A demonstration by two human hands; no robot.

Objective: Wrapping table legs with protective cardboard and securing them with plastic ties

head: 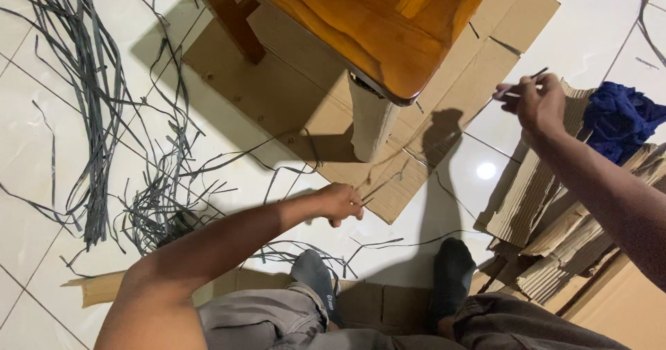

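Home floor: white tiles (41, 149), wooden table (361, 17).

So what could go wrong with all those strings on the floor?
The thin dark strip stretched between the left hand and the right hand passes close to the wooden table corner and might snag there. The loose strips spread over the tiles could tangle or trip the socked feet.

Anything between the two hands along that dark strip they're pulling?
Nothing visible. The left hand pinches one end of the thin dark strip and the right hand the other; it runs free over the cardboard sheet, passing in front of the wooden table leg, contact unclear.
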